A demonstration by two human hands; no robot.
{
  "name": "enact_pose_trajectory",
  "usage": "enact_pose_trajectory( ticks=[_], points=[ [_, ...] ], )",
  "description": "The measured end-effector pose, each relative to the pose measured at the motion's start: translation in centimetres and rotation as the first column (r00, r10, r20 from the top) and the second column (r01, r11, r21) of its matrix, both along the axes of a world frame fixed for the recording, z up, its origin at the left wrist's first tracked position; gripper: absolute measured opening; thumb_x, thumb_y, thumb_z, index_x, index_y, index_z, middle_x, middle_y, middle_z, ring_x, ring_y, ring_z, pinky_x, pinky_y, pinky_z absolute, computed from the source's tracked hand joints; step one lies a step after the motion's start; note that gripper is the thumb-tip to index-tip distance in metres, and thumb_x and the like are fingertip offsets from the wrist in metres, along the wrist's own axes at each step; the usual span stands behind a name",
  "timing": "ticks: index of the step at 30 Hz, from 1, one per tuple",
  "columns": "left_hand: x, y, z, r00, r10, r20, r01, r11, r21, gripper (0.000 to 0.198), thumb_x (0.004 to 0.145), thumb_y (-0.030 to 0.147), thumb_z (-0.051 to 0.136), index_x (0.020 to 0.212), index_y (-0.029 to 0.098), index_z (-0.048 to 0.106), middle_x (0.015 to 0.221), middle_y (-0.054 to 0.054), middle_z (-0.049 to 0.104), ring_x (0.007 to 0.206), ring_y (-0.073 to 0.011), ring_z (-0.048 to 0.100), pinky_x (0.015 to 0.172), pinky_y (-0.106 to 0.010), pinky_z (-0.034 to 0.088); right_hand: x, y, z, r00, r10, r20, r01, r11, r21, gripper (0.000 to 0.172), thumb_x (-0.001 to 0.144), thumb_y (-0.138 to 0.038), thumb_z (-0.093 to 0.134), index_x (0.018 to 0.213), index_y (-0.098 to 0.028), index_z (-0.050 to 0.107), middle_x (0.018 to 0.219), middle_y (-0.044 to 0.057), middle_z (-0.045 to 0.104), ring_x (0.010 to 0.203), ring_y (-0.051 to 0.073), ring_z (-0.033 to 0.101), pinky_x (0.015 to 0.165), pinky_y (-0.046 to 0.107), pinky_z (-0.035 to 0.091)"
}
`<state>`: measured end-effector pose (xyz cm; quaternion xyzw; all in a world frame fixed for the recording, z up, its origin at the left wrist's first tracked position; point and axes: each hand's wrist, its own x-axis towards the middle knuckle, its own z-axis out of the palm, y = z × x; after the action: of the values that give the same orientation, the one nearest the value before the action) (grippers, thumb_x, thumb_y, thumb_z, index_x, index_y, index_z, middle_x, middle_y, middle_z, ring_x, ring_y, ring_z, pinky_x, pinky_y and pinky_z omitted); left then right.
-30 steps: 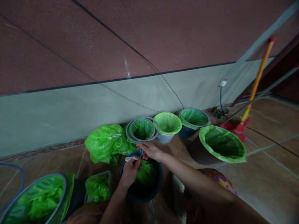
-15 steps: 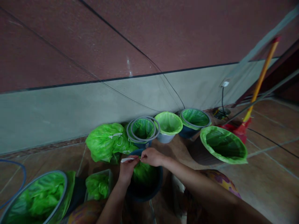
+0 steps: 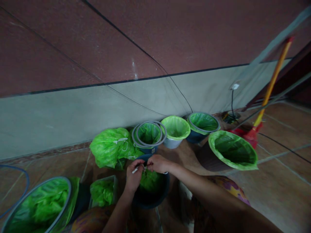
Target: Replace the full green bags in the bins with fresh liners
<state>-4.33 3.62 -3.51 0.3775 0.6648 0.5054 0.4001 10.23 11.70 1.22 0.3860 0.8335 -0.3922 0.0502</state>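
In the head view, the green bag (image 3: 150, 183) sits down in the dark bucket (image 3: 151, 204), just under my 2 hands and a bit closer to me than they are. Its long way seems to run up and away from me, to a bunched top by my fingertips. I think that small spot matters most, with 1 hand on each side of it. My left hand (image 3: 134, 176) comes in from the left, fingers curled close, pinching a white string (image 3: 135, 169). My right hand (image 3: 157, 163) comes from the other side, its fingertips pressed together at the bunched top. It seems to have some of the string too, but that bit is very small. The right fingers look a little nearer to the bag, and the 2 hands are very near each other. The bag looks thin and crinkly, bright green near my fingers and darker where the bucket shades it. I can't see its bottom. Behind it, to the left, a tied green bag (image 3: 107, 148) lies on the floor (image 3: 272, 181).
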Motion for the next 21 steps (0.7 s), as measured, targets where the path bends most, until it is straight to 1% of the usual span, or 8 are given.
enact_pose_trajectory(
  ticks=[3,6,9,12,14,17,19,21],
  points=[
    [0.2,0.0,-0.2,1.0,-0.005,0.028,0.005,1.0,0.001,0.021,0.067,0.028,0.062,0.083,0.018,0.071,0.07,0.0,0.069,0.058,-0.0138,0.059,0.059,-0.025,0.045,-0.2,-0.1,0.0,0.998,-0.053,-0.025,0.053,0.999,-0.007,0.028,0.091,-0.019,0.049,0.084,-0.013,0.075,0.078,0.005,0.072,0.067,0.01,0.057,0.057,0.02,0.034],
    [0.4,0.0,-0.4,0.995,-0.023,0.1,0.024,1.0,-0.008,0.024,0.067,0.033,0.067,0.084,0.018,0.07,0.065,0.0,0.068,0.055,-0.0142,0.059,0.055,-0.025,0.045,-0.3,-0.1,-0.8,0.982,-0.161,-0.095,0.145,0.977,-0.156,0.031,0.094,-0.021,0.045,0.084,-0.012,0.072,0.071,0.002,0.067,0.055,0.007,0.05,0.051,0.018,0.033],
    [0.5,-0.1,-0.2,0.999,-0.042,0.028,0.042,0.999,-0.002,0.019,0.069,0.034,0.067,0.077,0.018,0.069,0.062,0.0,0.068,0.057,-0.0149,0.06,0.057,-0.026,0.046,-0.3,0.0,-2.0,0.956,-0.243,-0.165,0.186,0.936,-0.299,0.026,0.092,-0.023,0.05,0.084,-0.013,0.073,0.065,-0.001,0.062,0.048,0.005,0.045,0.046,0.017,0.031],
    [0.7,-0.3,0.3,0.998,-0.054,-0.044,0.054,0.998,-0.022,0.016,0.069,0.034,0.066,0.07,0.018,0.069,0.059,0.0,0.067,0.057,-0.0151,0.06,0.057,-0.025,0.045,-0.3,0.2,-2.6,0.939,-0.294,-0.177,0.219,0.91,-0.352,0.018,0.087,-0.023,0.06,0.082,-0.013,0.074,0.064,-0.002,0.063,0.047,0.005,0.045,0.046,0.016,0.033],
    [0.7,-0.3,0.4,0.997,-0.066,-0.048,0.064,0.997,-0.036,0.017,0.068,0.035,0.067,0.07,0.018,0.071,0.061,-0.001,0.068,0.059,-0.0155,0.06,0.058,-0.026,0.045,-0.3,0.2,-2.5,0.935,-0.313,-0.167,0.239,0.903,-0.356,0.017,0.086,-0.023,0.062,0.082,-0.013,0.074,0.066,-0.001,0.066,0.049,0.005,0.049,0.048,0.016,0.036],
    [0.4,-0.1,0.0,0.994,-0.094,-0.052,0.092,0.995,-0.048,0.018,0.069,0.036,0.067,0.071,0.018,0.073,0.066,-0.002,0.071,0.064,-0.0167,0.061,0.064,-0.027,0.045,-0.4,0.0,-1.6,0.958,-0.276,-0.082,0.249,0.936,-0.249,0.019,0.088,-0.022,0.058,0.085,-0.013,0.075,0.076,0.004,0.072,0.057,0.008,0.059,0.053,0.017,0.042],
    [0.1,0.0,-0.5,0.989,-0.117,-0.094,0.11,0.991,-0.073,0.017,0.071,0.034,0.064,0.07,0.019,0.073,0.066,-0.002,0.071,0.065,-0.0174,0.061,0.064,-0.027,0.044,-0.5,-0.2,-1.0,0.979,-0.203,0.017,0.204,0.977,-0.064,0.019,0.087,-0.019,0.057,0.088,-0.013,0.075,0.085,0.008,0.075,0.072,0.014,0.068,0.061,0.02,0.047],
    [-0.2,0.0,-1.0,0.974,-0.116,-0.196,0.098,0.99,-0.097,0.015,0.073,0.03,0.062,0.067,0.02,0.071,0.063,-0.002,0.068,0.062,-0.0171,0.059,0.062,-0.026,0.041,-0.5,-0.3,-0.8,0.983,-0.122,0.138,0.105,0.987,0.123,0.021,0.085,-0.013,0.056,0.094,-0.013,0.075,0.096,0.013,0.076,0.091,0.022,0.071,0.072,0.025,0.051]
  ],
)
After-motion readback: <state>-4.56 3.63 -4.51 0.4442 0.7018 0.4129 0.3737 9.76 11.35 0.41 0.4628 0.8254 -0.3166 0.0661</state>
